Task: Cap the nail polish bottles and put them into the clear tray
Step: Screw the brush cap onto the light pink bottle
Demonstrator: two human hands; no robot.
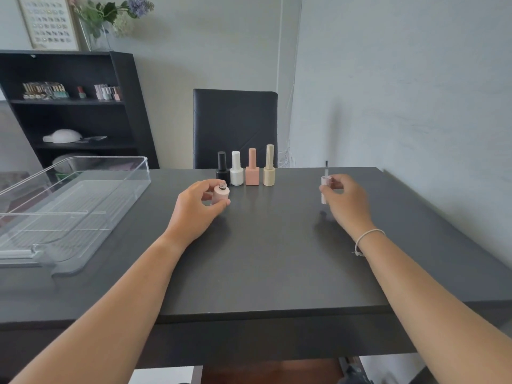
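My left hand [197,209] grips an uncapped pale pink nail polish bottle [220,195] that stands on the dark table [271,259], its threaded neck bare. My right hand [345,200] holds the matching pale pink cap [324,189] upside down, brush pointing up, about a forearm's length to the right of the bottle. Behind the open bottle stand four capped bottles in a row: black [222,169], white [236,169], peach [252,167] and cream [269,166]. The clear tray [83,189] lies at the table's left, with no bottles in it.
A dark chair [235,126] stands behind the table's far edge. A black shelf unit [72,106] with small bottles is at the back left. A grey wall runs along the table's right side.
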